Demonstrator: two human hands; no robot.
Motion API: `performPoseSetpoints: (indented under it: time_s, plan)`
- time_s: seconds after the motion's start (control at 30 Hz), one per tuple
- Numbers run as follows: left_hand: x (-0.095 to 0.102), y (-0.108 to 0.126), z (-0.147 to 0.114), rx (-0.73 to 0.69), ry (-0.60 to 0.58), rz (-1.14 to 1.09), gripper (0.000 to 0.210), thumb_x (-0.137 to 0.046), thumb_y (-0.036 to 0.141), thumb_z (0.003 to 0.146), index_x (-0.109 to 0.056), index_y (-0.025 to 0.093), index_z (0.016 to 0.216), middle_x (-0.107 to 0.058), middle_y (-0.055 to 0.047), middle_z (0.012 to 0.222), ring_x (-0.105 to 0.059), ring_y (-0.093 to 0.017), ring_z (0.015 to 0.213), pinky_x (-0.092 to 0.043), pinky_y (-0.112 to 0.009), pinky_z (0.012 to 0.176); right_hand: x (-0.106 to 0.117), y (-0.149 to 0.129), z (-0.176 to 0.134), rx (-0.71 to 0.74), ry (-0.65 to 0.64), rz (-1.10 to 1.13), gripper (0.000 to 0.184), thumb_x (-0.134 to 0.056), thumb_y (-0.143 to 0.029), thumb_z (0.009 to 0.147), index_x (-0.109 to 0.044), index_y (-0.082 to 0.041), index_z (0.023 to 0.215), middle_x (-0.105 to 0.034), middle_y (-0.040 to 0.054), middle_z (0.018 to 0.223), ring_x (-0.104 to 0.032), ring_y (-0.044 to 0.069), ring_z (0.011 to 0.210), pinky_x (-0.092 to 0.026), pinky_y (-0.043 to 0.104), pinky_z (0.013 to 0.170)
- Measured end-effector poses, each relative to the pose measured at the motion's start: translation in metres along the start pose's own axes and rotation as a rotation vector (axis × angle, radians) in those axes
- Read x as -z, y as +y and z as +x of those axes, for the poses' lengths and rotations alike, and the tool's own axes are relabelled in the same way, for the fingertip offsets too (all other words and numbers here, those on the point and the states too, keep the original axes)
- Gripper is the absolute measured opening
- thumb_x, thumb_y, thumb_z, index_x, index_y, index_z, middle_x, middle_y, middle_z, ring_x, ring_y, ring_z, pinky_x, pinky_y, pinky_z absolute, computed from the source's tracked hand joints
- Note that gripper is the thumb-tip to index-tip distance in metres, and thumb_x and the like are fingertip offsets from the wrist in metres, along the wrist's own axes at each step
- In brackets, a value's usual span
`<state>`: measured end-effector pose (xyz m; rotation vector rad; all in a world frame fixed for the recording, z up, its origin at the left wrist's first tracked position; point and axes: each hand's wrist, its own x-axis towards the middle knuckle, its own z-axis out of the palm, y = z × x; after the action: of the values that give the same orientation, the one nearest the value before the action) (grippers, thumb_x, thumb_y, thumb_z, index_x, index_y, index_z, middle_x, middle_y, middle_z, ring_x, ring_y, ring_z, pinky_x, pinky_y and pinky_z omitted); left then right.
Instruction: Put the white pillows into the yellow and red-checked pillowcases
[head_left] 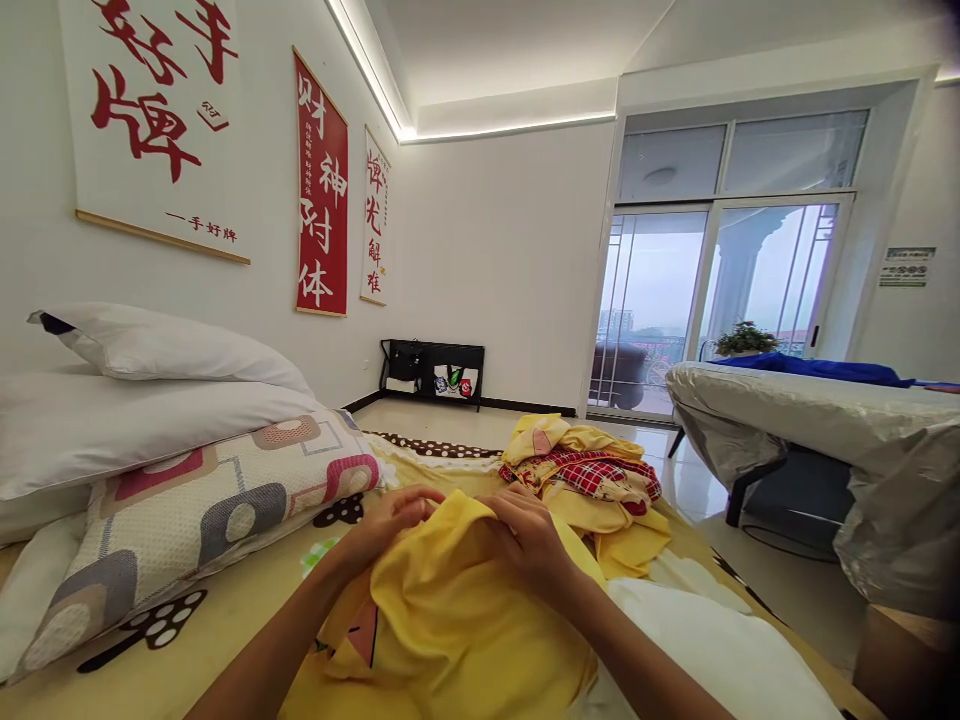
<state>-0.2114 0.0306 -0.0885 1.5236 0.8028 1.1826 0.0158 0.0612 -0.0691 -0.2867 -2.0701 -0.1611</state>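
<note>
Bunched yellow cloth (457,600) with a pink printed patch lies in front of me, its upper edge raised between my two hands. My left hand (397,520) has its fingers closed on the left part of that edge. On the right part, my right hand (525,535) grips the same cloth, with its fingertips partly hidden in the folds. A plain white pillow (712,650) lies beside the cloth at the lower right. Just beyond my right hand is a crumpled heap of yellow and red-checked fabric (592,475).
White pillows (150,430) are stacked at the left on a patterned pillow (247,500). Everything rests on a yellow printed bedspread (225,640). A plastic-covered table (810,395) stands at the right, with a cardboard box (907,650) below. A low black rack (435,372) is against the far wall.
</note>
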Motion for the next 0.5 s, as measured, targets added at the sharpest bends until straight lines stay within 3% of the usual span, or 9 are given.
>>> performPoseSetpoints:
  time_s: [0.07,0.17,0.27,0.4,0.5]
  plan:
    - [0.003,-0.004,0.002,0.08,-0.001,-0.124,0.048,-0.056,0.059,0.08,-0.065,0.015,0.098,-0.068,-0.006,0.086,-0.061,-0.018,0.076,-0.044,-0.028,0.07,0.001,0.001,-0.001,-0.032,0.072,-0.019,0.025,-0.04,-0.022,0.096,-0.065,-0.02,0.093,-0.066,0.001,0.069,-0.056,0.014,0.061,-0.041,0.028,0.064]
    - [0.006,-0.009,0.002,0.111,-0.045,-0.108,0.041,-0.072,0.041,0.071,-0.061,0.018,0.103,-0.066,-0.001,0.078,-0.057,-0.013,0.063,-0.04,-0.022,0.058,0.002,0.003,-0.002,-0.064,0.185,-0.07,0.022,-0.044,-0.022,0.094,-0.065,-0.02,0.089,-0.065,0.0017,0.07,-0.057,0.014,0.063,-0.042,0.029,0.065]
    - [0.006,-0.015,0.0,0.073,-0.09,-0.147,0.055,-0.078,0.029,0.063,-0.053,0.022,0.112,-0.066,-0.003,0.093,-0.061,-0.015,0.077,-0.044,-0.023,0.066,0.002,0.002,-0.002,-0.058,0.258,-0.101,0.02,-0.045,-0.022,0.094,-0.064,-0.02,0.086,-0.063,0.002,0.07,-0.056,0.016,0.066,-0.041,0.03,0.066]
    - [0.008,-0.023,-0.002,0.106,0.001,-0.222,0.044,-0.074,0.028,0.062,-0.058,0.02,0.102,-0.064,-0.006,0.108,-0.062,-0.02,0.095,-0.045,-0.029,0.081,0.004,-0.003,-0.003,-0.014,0.28,-0.089,0.018,-0.046,-0.016,0.092,-0.063,-0.02,0.089,-0.062,0.0027,0.073,-0.052,0.017,0.071,-0.04,0.031,0.067]
    - [0.005,-0.022,-0.008,0.115,-0.037,-0.081,0.041,-0.074,0.034,0.061,-0.064,0.018,0.097,-0.067,-0.008,0.106,-0.061,-0.025,0.099,-0.046,-0.034,0.086,0.004,-0.002,-0.002,-0.049,0.237,-0.08,0.017,-0.047,-0.018,0.093,-0.063,-0.021,0.089,-0.063,0.0034,0.078,-0.052,0.018,0.075,-0.041,0.031,0.07]
